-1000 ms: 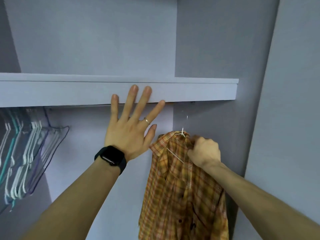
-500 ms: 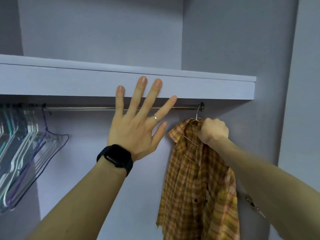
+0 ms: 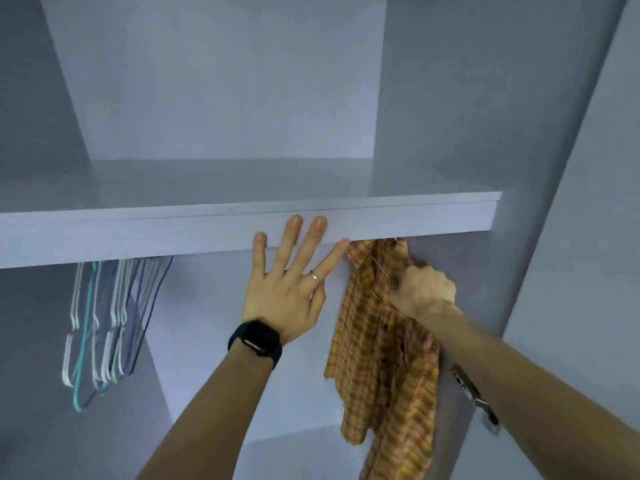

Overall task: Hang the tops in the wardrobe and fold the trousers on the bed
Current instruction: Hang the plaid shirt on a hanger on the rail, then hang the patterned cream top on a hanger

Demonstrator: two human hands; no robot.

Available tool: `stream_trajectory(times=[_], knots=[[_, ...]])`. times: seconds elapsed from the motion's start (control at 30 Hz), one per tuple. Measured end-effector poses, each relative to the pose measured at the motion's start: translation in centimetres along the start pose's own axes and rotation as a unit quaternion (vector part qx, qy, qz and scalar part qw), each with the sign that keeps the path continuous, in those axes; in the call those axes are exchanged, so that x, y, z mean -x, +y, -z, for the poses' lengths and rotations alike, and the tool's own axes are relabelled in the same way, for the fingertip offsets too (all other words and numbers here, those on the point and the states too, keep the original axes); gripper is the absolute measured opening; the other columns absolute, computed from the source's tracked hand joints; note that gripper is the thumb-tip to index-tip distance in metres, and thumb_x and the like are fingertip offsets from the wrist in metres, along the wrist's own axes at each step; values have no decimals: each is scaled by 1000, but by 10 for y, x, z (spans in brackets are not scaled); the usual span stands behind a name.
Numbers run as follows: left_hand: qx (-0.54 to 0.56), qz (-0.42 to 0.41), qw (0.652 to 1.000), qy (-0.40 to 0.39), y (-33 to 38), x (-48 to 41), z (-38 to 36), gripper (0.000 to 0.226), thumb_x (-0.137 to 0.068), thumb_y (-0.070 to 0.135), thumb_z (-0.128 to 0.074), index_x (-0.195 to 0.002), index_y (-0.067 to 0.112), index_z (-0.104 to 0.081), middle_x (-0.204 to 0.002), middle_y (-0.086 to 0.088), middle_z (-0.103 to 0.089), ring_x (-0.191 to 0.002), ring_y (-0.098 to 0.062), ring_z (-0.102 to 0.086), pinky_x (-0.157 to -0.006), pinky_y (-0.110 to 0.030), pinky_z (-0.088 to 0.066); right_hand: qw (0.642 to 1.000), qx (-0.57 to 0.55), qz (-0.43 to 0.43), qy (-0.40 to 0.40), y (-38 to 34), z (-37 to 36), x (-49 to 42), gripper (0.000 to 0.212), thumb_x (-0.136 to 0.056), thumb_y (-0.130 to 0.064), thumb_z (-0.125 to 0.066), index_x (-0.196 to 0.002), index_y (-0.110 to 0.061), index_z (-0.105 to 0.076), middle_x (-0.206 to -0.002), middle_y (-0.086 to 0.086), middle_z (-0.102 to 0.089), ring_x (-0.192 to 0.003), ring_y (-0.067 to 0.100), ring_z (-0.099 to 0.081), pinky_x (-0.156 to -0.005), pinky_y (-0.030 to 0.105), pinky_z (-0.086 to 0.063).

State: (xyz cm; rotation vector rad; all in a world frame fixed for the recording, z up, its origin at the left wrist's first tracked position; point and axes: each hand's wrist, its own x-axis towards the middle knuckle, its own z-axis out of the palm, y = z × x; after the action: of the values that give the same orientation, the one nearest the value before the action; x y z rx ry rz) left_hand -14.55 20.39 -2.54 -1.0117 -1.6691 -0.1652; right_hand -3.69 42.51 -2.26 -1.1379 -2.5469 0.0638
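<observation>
Head cam: orange plaid shirt (image 3: pixel 377 358) rose under the pale wardrobe shelf (image 3: pixel 138 233), right hand (image 3: pixel 424 289) clutching it, left hand (image 3: pixel 287 289) spread, basically hung.

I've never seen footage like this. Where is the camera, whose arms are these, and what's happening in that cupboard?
There is no machine here. A person wears a wide-angle camera on the head, so you see their own two arms reaching into a wardrobe. The left hand, with a black watch on its wrist, is open, fingers spread, fingertips at the front edge of the shelf. The right hand grips an orange checked shirt near its collar, just under the shelf. The shirt's top is hidden behind the shelf's edge, so I cannot tell whether it hangs yet. Further left, empty hangers dangle under the shelf.
</observation>
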Motion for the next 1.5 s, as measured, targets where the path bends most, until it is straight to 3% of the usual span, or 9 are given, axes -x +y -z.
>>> stream_trajectory(times=[0.13, 0.27, 0.47, 0.67, 0.8, 1.0, 1.13, 1.3, 1.5], knots=[[35, 35, 994, -101, 4, -3, 30, 94, -82, 28, -62, -160, 33, -10, -168, -6, 0, -153, -34, 9, -118, -64, 9, 997, -62, 30, -37, 13, 33, 73, 28, -92, -47, -50, -107, -27, -63, -82, -3, -55, -76, 30, -56, -66, 34, -43], [107, 101, 970, -195, 18, -11, 70, 96, -80, 25, -62, -160, 31, -10, -168, -5, 1, -153, -34, 7, -116, -68, 0, 991, -120, 27, -51, 38, 61, 155, 27, -95, -43, -52, -118, -33, -64, -105, 2, -68, -89, 34, -64, -70, 38, -53], [395, 155, 876, -229, 86, 54, 138, 54, -86, 25, -57, -139, 15, -56, -142, -9, -56, -136, -33, -45, -108, -58, -37, 986, -162, -33, 23, 73, 86, 296, 30, -93, -29, -66, -122, -25, -69, -120, 0, -69, -108, 32, -60, -85, 40, -53], [538, -57, 765, -349, 194, 99, 204, 49, -91, 21, -59, -139, 16, -55, -135, -3, -60, -128, -26, -51, -104, -45, -41, 969, -122, -211, 37, 105, 92, 463, 27, -95, -28, -65, -122, -29, -68, -125, -11, -65, -111, 22, -57, -86, 24, -40], [527, -211, 719, -400, 245, 133, 244, 51, -96, 30, -46, -147, 28, -43, -144, 9, -49, -137, -14, -39, -112, -42, -31, 933, -103, -343, 36, 111, 90, 563, 28, -91, -22, -69, -119, -26, -71, -122, -4, -68, -107, 30, -60, -91, 34, -50], [574, -423, 584, -387, 339, 207, 357, 49, -93, 29, -51, -142, 31, -51, -144, 7, -51, -130, -17, -46, -107, -34, -38, 800, -66, -595, 52, 96, 95, 762, 34, -95, -26, -62, -129, -28, -65, -128, -7, -65, -118, 28, -57, -97, 37, -45], [559, -550, 505, -362, 395, 255, 445, 51, -93, 33, -50, -144, 34, -47, -148, 8, -44, -138, -16, -36, -112, -36, -28, 693, -71, -712, 86, 70, 102, 868, 37, -94, -26, -62, -131, -31, -64, -128, -8, -65, -118, 27, -56, -94, 35, -46], [530, -630, 448, -349, 437, 294, 535, 56, -92, 33, -48, -148, 36, -41, -152, 8, -38, -141, -15, -32, -116, -35, -22, 592, -87, -796, 91, 52, 104, 961, 40, -95, -32, -57, -135, -38, -57, -140, -13, -57, -129, 22, -48, -106, 33, -41], [490, -672, 423, -360, 480, 329, 594, 55, -95, 33, -47, -149, 34, -39, -155, 7, -34, -145, -15, -27, -118, -37, -23, 556, -95, -823, 63, 87, 97, 1035, 43, -95, -34, -59, -138, -36, -55, -137, -6, -59, -127, 24, -48, -104, 34, -38]])
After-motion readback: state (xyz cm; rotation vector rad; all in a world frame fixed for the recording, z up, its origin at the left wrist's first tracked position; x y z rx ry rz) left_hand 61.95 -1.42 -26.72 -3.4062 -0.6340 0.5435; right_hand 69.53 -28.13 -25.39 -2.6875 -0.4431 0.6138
